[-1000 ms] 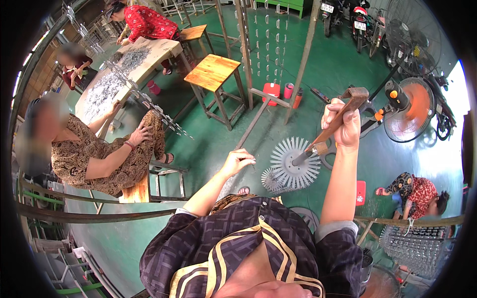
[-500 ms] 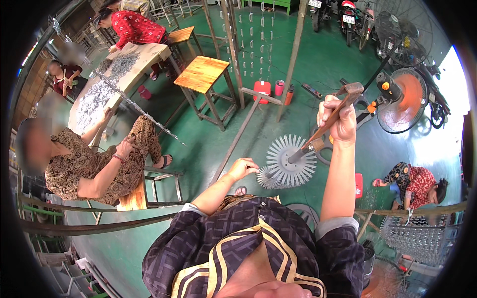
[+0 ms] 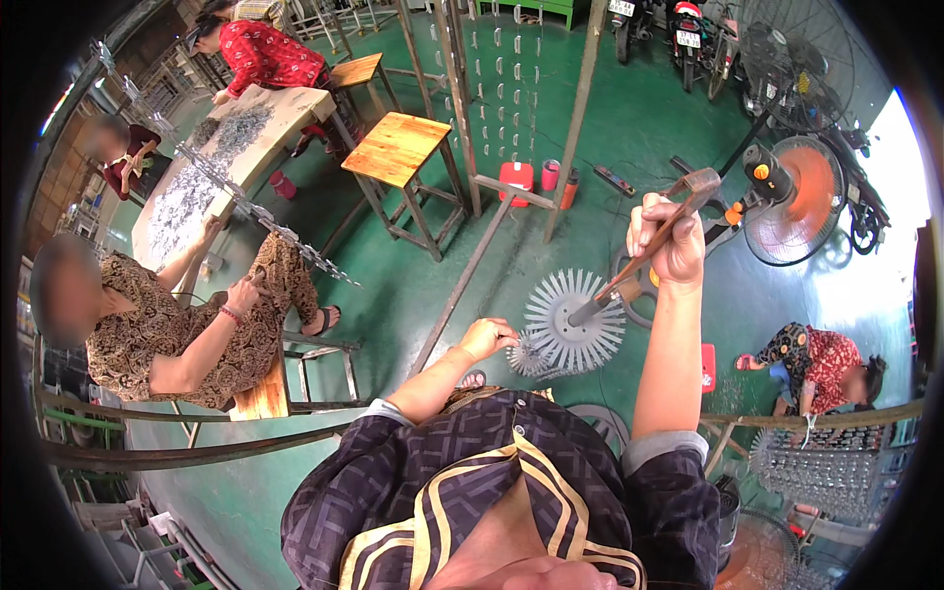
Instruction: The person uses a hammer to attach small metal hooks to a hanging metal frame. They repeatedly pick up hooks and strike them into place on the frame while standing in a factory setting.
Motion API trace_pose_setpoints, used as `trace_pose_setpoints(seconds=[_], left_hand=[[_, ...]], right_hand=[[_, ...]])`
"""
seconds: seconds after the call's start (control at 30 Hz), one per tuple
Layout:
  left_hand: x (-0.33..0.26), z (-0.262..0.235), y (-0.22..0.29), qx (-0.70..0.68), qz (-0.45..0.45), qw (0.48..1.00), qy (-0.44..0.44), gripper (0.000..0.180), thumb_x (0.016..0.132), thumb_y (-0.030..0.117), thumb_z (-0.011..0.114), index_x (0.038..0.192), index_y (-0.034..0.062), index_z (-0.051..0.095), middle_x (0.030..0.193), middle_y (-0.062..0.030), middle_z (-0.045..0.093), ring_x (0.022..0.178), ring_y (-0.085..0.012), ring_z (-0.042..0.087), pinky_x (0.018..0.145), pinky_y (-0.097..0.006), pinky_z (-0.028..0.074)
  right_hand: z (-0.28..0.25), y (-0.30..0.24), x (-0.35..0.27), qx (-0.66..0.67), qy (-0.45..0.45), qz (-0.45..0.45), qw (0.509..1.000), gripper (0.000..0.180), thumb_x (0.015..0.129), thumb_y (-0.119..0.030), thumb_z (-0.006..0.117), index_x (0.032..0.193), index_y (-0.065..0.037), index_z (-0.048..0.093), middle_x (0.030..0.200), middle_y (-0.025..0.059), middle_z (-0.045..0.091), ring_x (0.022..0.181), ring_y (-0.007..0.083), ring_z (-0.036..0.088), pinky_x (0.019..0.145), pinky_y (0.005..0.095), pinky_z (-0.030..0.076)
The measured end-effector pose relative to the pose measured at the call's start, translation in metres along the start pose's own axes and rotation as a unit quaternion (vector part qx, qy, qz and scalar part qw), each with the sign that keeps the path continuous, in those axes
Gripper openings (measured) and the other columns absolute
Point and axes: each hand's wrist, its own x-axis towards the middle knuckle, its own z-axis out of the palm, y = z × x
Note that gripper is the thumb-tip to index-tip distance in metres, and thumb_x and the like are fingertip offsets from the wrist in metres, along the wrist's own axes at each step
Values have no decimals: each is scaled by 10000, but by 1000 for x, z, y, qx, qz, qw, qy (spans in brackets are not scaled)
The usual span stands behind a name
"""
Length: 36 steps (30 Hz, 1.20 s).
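Two hands are at work, and we start with our right hand (image 3: 669, 241), raised and wrapped tight around the wooden handle of a hammer (image 3: 657, 241). Its fingers are closed fully round the shaft, and the metal head sits up and to the far right of the fist, while the lower end of the handle points down and left toward the spiked metal disc (image 3: 575, 320). That long axis, running from far right to near left, is the relation that counts: the disc lies just below and to the left of the grip, nearly in line with the handle. Our left hand (image 3: 489, 337) is lower and nearer, its fingers curled and pinched around a smaller bundle of thin metal spikes (image 3: 528, 354) that touches the disc's near-left edge. So the left hand is the one at the work, the right held above it. We cannot tell whether the handle's tip touches the disc's hub or only hangs over it. Farther out, a wooden stool (image 3: 398, 149) stands on the green floor (image 3: 393, 275) to the far left, an orange fan (image 3: 796, 202) to the far right, and a seated person in patterned clothes (image 3: 172, 329) works at the left.
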Motion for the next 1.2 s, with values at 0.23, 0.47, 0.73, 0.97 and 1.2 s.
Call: trace_pose_setpoints(seconds=[0.23, 0.47, 0.73, 0.97, 1.2], left_hand=[[1, -6, 8, 41, 19, 999, 15, 203, 704, 252, 690, 852, 115, 676, 736, -63, 615, 680, -257, 590, 612, -345, 472], [1, -135, 93, 60, 130, 980, 141, 236, 671, 233, 723, 828, 69, 659, 684, -52, 578, 621, -216, 545, 565, -327, 446], [-37, -360, 262, 369, 240, 673, 595, 81, 662, 42, 697, 710, 72, 639, 653, -29, 615, 552, -149, 551, 527, -242, 414], [-31, -480, 303, 574, 55, 408, 708, 265, 689, 266, 734, 853, 65, 680, 648, -3, 575, 561, -72, 492, 503, -201, 375], [0, -499, 314, 531, -26, 472, 703, 211, 673, 215, 680, 745, 28, 615, 828, -139, 589, 790, -323, 571, 712, -398, 443]], right_hand=[[-3, 2, 3, 3, -3, 3, 1000, 537, 816, -423, 554, 934, 100, 580, 658, 89, 506, 554, 177, 523, 484, 291, 450], [-3, 3, -4, 39, 16, 19, 999, 519, 805, -418, 587, 942, 83, 588, 745, 41, 397, 566, 149, 445, 440, 285, 401], [7, -1, -2, 1, 8, -17, 1000, 472, 833, -403, 536, 928, 55, 597, 616, 67, 454, 515, 154, 486, 432, 263, 435], [12, 0, 0, 6, 3, -14, 1000, 479, 830, -408, 537, 929, 57, 598, 614, 68, 460, 519, 162, 503, 445, 265, 444], [9, -2, -5, 5, 13, -8, 1000, 477, 820, -406, 554, 929, 56, 600, 626, 79, 481, 522, 164, 509, 450, 270, 449]])
